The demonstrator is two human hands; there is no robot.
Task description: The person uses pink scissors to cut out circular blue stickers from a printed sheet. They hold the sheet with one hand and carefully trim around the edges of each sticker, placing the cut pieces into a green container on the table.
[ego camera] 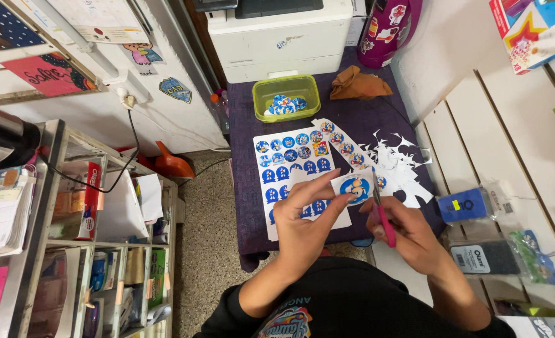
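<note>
My left hand (302,219) is nearest, its fingers (327,188) clamped on a round sticker (354,186) held above the sheet (287,164) on the purple tabletop (359,119). To its right, my right hand (409,235) has its fingers (384,216) closed around pink scissors (381,209), blades touching the sticker's edge, with paper scraps (399,166) just beyond.
</note>
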